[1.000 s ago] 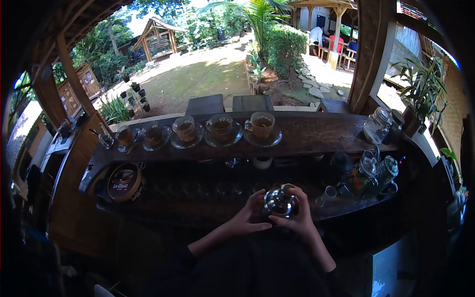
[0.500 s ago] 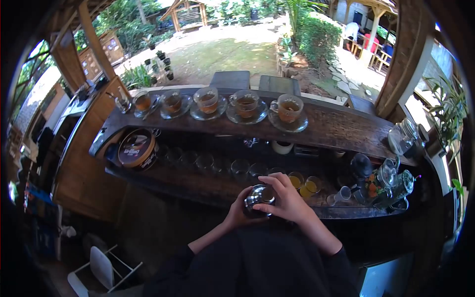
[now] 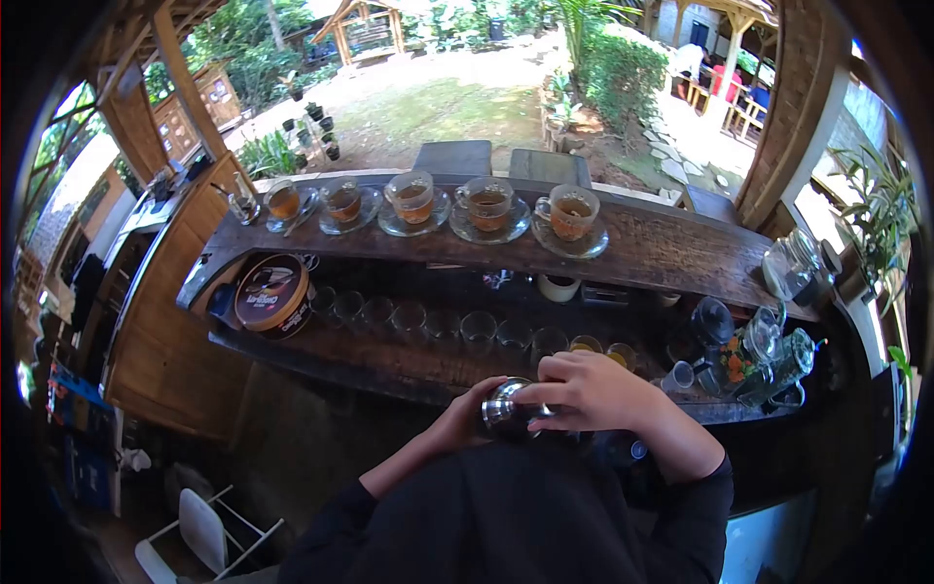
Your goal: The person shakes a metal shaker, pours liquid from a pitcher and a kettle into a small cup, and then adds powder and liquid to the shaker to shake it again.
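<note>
My left hand is wrapped around the side of a shiny metal vessel, which looks like a cocktail shaker held close to my body. Over its top, the curled fingers of my right hand grip the vessel and hide much of it. Just beyond my hands, a row of clear glasses stands on the lower shelf. Two glasses with yellow liquid are partly covered by my right hand.
Several glass cups of tea on saucers line the upper counter. A round chocolate-labelled tub sits at left. Glass pitchers and a small clear cup are at right. A white chair stands lower left.
My right hand has shifted right and toward my body, its elbow swinging outward, and now covers more of the vessel's top. The vessel has come slightly nearer my body, still in my left hand.
</note>
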`<state>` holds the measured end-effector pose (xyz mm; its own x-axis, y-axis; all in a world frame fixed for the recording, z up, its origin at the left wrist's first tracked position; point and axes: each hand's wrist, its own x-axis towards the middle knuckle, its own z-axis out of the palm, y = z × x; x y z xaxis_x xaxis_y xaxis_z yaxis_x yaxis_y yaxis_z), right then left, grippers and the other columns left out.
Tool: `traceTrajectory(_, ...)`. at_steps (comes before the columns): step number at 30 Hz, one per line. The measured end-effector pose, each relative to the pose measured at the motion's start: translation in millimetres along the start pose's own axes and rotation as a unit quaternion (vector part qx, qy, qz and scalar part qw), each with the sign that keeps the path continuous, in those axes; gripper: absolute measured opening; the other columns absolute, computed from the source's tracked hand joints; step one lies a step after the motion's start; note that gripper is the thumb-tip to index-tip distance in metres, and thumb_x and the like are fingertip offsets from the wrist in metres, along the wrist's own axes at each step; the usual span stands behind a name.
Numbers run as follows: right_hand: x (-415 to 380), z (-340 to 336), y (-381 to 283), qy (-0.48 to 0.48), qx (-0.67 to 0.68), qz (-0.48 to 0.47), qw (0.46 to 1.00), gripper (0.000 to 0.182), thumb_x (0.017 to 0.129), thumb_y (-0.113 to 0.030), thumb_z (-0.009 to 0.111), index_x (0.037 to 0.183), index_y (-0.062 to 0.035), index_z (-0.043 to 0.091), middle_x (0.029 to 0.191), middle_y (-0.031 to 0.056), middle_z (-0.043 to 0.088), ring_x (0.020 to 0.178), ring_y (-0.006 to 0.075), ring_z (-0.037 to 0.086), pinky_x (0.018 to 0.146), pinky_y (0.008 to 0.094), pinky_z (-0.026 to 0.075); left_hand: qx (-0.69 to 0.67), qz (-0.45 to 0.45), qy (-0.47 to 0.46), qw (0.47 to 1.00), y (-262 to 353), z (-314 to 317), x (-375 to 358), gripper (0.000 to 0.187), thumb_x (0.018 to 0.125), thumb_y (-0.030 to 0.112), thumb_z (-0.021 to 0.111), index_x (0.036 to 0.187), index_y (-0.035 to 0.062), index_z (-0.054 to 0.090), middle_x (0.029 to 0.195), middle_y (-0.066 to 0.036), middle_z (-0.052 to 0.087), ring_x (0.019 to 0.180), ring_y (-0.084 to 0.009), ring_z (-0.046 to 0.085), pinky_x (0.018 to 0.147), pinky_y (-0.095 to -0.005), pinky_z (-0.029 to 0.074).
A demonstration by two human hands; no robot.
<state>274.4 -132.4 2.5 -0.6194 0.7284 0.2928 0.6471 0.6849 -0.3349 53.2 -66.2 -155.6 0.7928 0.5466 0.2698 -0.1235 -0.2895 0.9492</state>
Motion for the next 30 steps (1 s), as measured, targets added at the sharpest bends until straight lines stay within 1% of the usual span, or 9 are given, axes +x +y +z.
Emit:
traceTrajectory(3, -23.4, -10.5, -5.9, 0.056, 0.064, 0.132, 0.988, 0.04, 0.074, -0.032, 0.072, 0.11, -0.0171, 0.06, 0.085, 0.0056, 0.056, 0.072, 0.0226, 0.058, 0.059, 0.0344, 0.045, -0.045, 0.03, 0.007, 0.999, -14.8, 5.5, -0.1, 0.089, 0.062, 0.012, 0.084, 0.133, 0.0105, 0.031, 0.127, -0.015, 0.049, 0.117, -0.0274, 0.05, 0.098, -0.0415, 0.042)
traceTrajectory(5, -48.0, -5.0, -8.5, 0.112, 0.052, 0.174, 0.977, 0.04, 0.073, -0.031, 0.074, 0.105, -0.0118, 0.06, 0.082, 0.007, 0.059, 0.07, 0.0233, 0.059, 0.058, 0.0333, 0.045, -0.384, -0.201, 0.03, 0.901, -37.9, 5.5, 5.3, 0.093, 0.061, 0.014, 0.085, 0.134, 0.0121, 0.027, 0.127, -0.016, 0.047, 0.117, -0.0287, 0.05, 0.098, -0.0418, 0.042)
traceTrajectory(6, -63.6, -0.4, -8.7, 0.09, 0.092, 0.301, 0.945, 0.042, 0.072, -0.033, 0.074, 0.103, -0.0098, 0.058, 0.081, 0.0092, 0.061, 0.071, 0.0244, 0.061, 0.061, 0.0343, 0.046, -0.009, 0.076, 0.024, 0.997, -24.1, 4.6, 1.0, 0.096, 0.059, 0.017, 0.086, 0.134, 0.013, 0.025, 0.127, -0.017, 0.047, 0.118, -0.0291, 0.049, 0.098, -0.0418, 0.042)
traceTrajectory(8, -96.7, 19.1, 3.0, 0.032, 0.137, 0.492, 0.859, 0.052, 0.068, -0.041, 0.076, 0.1, -0.006, 0.054, 0.071, 0.011, 0.063, 0.071, 0.0256, 0.065, 0.063, 0.0347, 0.048, 0.036, 0.082, 0.039, 0.995, -5.0, 3.0, 5.0, 0.096, 0.059, 0.018, 0.087, 0.134, 0.0127, 0.026, 0.126, -0.016, 0.047, 0.119, -0.0289, 0.048, 0.098, -0.0413, 0.042)
traceTrajectory(11, -140.4, 64.9, 20.1, 0.054, 0.062, 0.597, 0.798, 0.058, 0.067, -0.046, 0.074, 0.104, -0.0069, 0.053, 0.07, 0.009, 0.064, 0.07, 0.0265, 0.065, 0.062, 0.035, 0.049, 0.067, 0.062, 0.041, 0.995, 1.1, 4.7, 5.4, 0.106, 0.053, 0.014, 0.089, 0.135, 0.0127, 0.022, 0.129, -0.013, 0.04, 0.121, -0.0244, 0.044, 0.099, -0.0402, 0.041)
traceTrajectory(23, -191.0, 117.9, 40.6, 0.156, 0.022, 0.608, 0.778, 0.058, 0.067, -0.038, 0.077, 0.112, -0.0093, 0.055, 0.102, 0.0151, 0.06, 0.089, 0.0326, 0.061, 0.077, 0.0407, 0.049, 0.016, 0.034, 0.033, 0.999, 8.5, 64.9, 27.7, 0.103, 0.056, 0.022, 0.089, 0.135, 0.0096, 0.024, 0.127, -0.014, 0.045, 0.12, -0.0256, 0.046, 0.1, -0.0393, 0.039)
traceTrajectory(25, -194.3, 123.7, 35.6, 0.261, 0.001, 0.543, 0.798, 0.053, 0.067, -0.029, 0.078, 0.111, -0.0083, 0.055, 0.095, 0.0133, 0.057, 0.08, 0.0279, 0.06, 0.072, 0.036, 0.05, 0.025, 0.04, 0.041, 0.998, 2.8, 77.4, 29.8, 0.103, 0.056, 0.025, 0.089, 0.136, 0.0086, 0.025, 0.128, -0.014, 0.044, 0.121, -0.0262, 0.045, 0.101, -0.0393, 0.038)
traceTrajectory(27, -195.3, 114.5, 21.5, 0.273, 0.078, 0.533, 0.797, 0.051, 0.072, -0.023, 0.075, 0.114, -0.007, 0.052, 0.097, 0.0134, 0.056, 0.081, 0.0266, 0.058, 0.071, 0.0367, 0.05, 0.024, 0.051, 0.025, 0.998, 6.6, 88.2, 36.1, 0.104, 0.056, 0.025, 0.089, 0.136, 0.0088, 0.025, 0.129, -0.015, 0.043, 0.122, -0.0263, 0.044, 0.102, -0.0399, 0.038)
traceTrajectory(30, -200.1, 114.1, 8.3, 0.269, 0.149, 0.367, 0.878, 0.05, 0.073, -0.009, 0.074, 0.117, -0.0074, 0.052, 0.101, 0.0122, 0.054, 0.082, 0.0227, 0.058, 0.07, 0.0322, 0.049, -0.023, 0.023, 0.036, 0.999, 15.2, 107.0, 46.6, 0.108, 0.056, 0.021, 0.088, 0.14, 0.0082, 0.02, 0.132, -0.015, 0.041, 0.124, -0.0253, 0.042, 0.102, -0.0394, 0.037)
